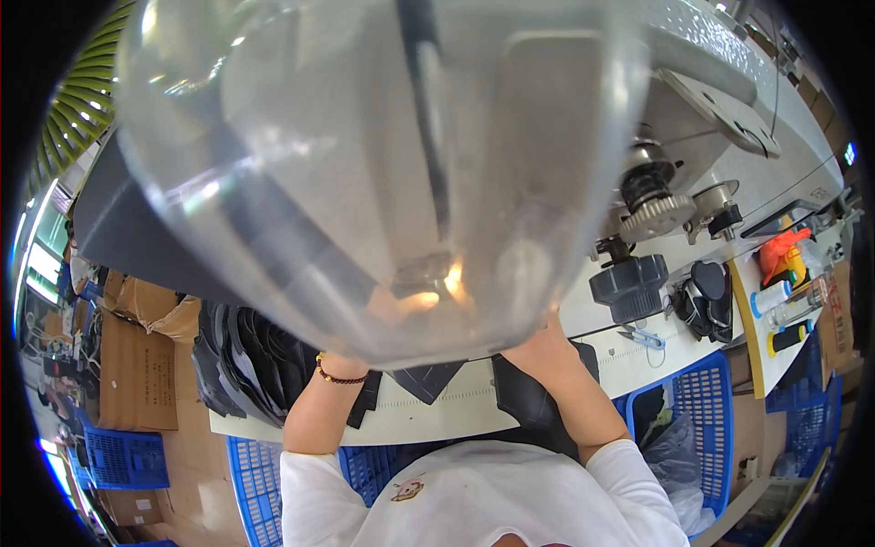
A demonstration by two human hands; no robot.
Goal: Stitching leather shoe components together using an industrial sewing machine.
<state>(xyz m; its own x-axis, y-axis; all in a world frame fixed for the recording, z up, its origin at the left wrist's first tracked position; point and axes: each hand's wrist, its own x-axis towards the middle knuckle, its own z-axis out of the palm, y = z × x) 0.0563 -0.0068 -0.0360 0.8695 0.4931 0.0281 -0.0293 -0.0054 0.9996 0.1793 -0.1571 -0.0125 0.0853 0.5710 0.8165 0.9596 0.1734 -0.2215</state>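
Note:
A large clear plastic shield (301, 182) on the sewing machine (784, 109) fills the upper middle and blurs what lies behind it. My left hand (387, 305) reaches behind the shield from the left, a dark bead bracelet (339, 372) round its wrist. From the right, my right hand (536, 342) goes in beneath the shield's lower edge. Both hands are by the lit sewing area; their fingers are too smeared to read, and any hold on cloth is hidden. Black cut pieces (428, 378) lie between my forearms, and another black piece (524, 397) hangs over the table edge under my right arm.
Stacked black pieces (255, 356) lie to the left on the white table (401, 415). At right are thread snips (643, 337), a black knob (629, 287) and thread spools (788, 337). Blue baskets (720, 410) stand below the table; a cardboard box (137, 374) is at far left.

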